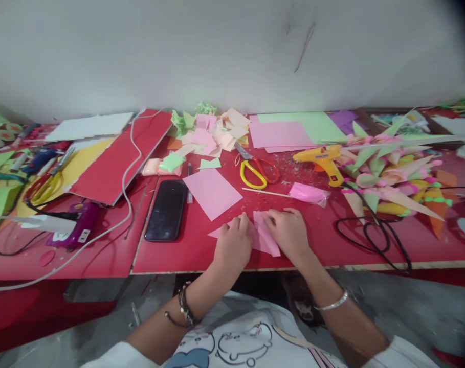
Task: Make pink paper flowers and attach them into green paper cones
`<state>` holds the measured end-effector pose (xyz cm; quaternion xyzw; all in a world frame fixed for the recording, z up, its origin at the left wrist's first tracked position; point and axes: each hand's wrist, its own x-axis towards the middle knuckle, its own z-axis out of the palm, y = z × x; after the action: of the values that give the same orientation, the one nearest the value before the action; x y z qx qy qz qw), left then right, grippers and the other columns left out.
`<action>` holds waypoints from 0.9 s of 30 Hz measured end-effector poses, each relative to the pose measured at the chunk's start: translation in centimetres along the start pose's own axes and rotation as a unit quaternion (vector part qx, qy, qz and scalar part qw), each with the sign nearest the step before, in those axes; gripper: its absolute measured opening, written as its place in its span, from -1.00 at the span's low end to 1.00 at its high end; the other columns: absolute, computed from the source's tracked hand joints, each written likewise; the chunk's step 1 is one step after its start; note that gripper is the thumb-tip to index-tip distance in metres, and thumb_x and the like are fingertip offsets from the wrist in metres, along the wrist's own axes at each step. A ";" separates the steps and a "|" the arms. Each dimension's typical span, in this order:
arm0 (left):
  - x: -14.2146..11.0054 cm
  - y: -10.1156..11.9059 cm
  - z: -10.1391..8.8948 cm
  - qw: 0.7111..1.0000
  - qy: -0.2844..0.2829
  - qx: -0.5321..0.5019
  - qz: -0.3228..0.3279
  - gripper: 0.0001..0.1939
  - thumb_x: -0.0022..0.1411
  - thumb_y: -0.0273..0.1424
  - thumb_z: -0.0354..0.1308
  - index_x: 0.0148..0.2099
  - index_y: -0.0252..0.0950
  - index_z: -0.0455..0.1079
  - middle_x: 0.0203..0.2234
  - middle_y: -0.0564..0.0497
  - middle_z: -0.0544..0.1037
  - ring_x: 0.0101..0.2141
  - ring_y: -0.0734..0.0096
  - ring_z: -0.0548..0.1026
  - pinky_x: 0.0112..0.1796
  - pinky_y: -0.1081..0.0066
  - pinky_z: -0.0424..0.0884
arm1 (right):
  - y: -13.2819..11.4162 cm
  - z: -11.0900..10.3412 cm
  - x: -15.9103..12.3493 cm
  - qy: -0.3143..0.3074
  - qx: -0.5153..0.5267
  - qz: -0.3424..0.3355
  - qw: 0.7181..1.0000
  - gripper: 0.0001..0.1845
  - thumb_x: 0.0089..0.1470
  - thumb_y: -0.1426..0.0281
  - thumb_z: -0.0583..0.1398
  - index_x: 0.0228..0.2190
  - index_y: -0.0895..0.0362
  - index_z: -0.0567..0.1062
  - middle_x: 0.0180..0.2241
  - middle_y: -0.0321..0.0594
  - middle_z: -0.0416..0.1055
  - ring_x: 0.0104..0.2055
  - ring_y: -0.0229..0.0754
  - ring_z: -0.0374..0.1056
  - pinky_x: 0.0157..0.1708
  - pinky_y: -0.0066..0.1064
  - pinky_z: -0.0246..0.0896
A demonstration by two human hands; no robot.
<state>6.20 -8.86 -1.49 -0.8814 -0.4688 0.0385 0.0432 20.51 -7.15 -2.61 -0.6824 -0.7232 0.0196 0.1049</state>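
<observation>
Both my hands rest on a small pink paper piece (265, 234) lying on the red table (171, 258) near its front edge. My left hand (232, 244) has its fingers curled and pinched on the paper's left part. My right hand (288, 230) presses and pinches the right part, where a flap is folded up. A loose pink paper square (212, 192) lies just beyond my left hand.
A black phone (166, 210) lies left of my hands. Yellow-and-red scissors (257, 170), a yellow glue gun (324, 161), a thin stick with a pink bag (308, 193), paper scraps (211, 134), paper cones (389, 176), a black cable (370, 235), and pink and green sheets (293, 130) surround them.
</observation>
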 end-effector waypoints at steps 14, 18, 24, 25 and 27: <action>-1.3 1.3 -0.9 0.999 -0.035 0.031 -0.027 -0.48 0.17 -0.52 -0.16 0.19 -0.43 -0.04 0.01 -0.23 0.22 -0.07 0.13 0.24 -0.15 0.22 0.27 | -0.2 -1.6 -2.7 -0.058 0.124 0.022 0.990 -0.67 0.05 0.32 -0.01 -0.66 0.14 0.33 -0.57 -0.36 0.33 -0.41 -0.27 0.28 -0.06 -0.18 -0.23; -1.2 1.2 -0.7 0.999 -0.027 0.024 -0.025 -0.50 0.17 -0.50 -0.15 0.18 -0.40 0.00 0.00 -0.22 0.23 -0.08 0.14 0.24 -0.16 0.21 0.28 | 0.4 -1.3 -3.0 -0.036 0.077 0.006 0.996 -0.66 0.07 0.35 -0.02 -0.65 0.14 0.34 -0.58 -0.33 0.32 -0.44 -0.28 0.26 -0.12 -0.29 -0.14; -1.4 1.3 -0.6 0.999 -0.005 0.010 -0.033 -0.51 0.18 -0.49 -0.14 0.18 -0.39 0.01 -0.03 -0.23 0.25 -0.12 0.14 0.27 -0.19 0.20 0.28 | 2.0 -1.1 -3.6 -0.013 0.025 -0.019 0.999 -0.67 0.09 0.37 -0.02 -0.65 0.14 0.30 -0.59 -0.29 0.28 -0.47 -0.26 0.22 -0.26 -0.40 -0.03; -1.4 1.2 -0.6 0.999 -0.006 0.008 -0.033 -0.51 0.18 -0.50 -0.14 0.18 -0.40 0.00 -0.03 -0.24 0.25 -0.11 0.14 0.26 -0.19 0.20 0.28 | 2.2 -1.1 -3.9 -0.007 0.021 -0.018 1.000 -0.67 0.09 0.37 -0.02 -0.65 0.14 0.29 -0.60 -0.29 0.27 -0.48 -0.26 0.21 -0.28 -0.41 -0.02; -1.4 1.2 -0.7 0.999 -0.010 0.007 -0.033 -0.50 0.17 -0.51 -0.14 0.18 -0.41 -0.01 -0.03 -0.24 0.26 -0.10 0.13 0.26 -0.19 0.21 0.27 | 2.7 -1.2 -4.4 0.006 0.014 -0.017 1.000 -0.67 0.09 0.38 -0.03 -0.66 0.14 0.28 -0.62 -0.29 0.24 -0.50 -0.26 0.17 -0.33 -0.42 -0.02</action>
<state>6.48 -10.71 -0.93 -0.8648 -0.4975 0.0490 0.0466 23.56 -11.43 -2.49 -0.6685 -0.7336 0.0238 0.1197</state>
